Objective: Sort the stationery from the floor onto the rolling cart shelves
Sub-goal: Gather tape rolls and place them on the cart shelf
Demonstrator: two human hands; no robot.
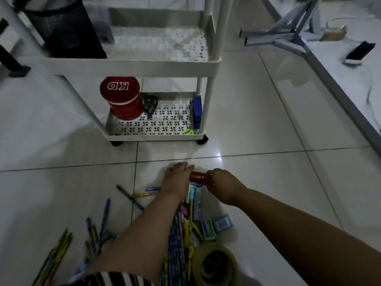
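Note:
My right hand (221, 183) grips one end of a small red box (201, 177) just above the floor. My left hand (177, 178) lies beside the box's other end, fingers stretched flat toward the floor; whatever is under them is hidden. Behind my hands lies the stationery pile: pens and pencils (103, 219), small staple boxes (218, 222) and a tape roll (215, 263). The white rolling cart (132, 66) stands ahead. Its bottom shelf (156, 137) holds a red KD tin (123, 100), a green tape dispenser (151, 105), a blue stapler (197, 112) and a small green item (188, 132).
A black mesh bin (64, 27) stands on the cart's middle shelf at the left. A metal stand's legs (284, 36) and a phone (359, 52) lie at the right back. Glossy tile floor (268, 141) stretches between the cart and my hands.

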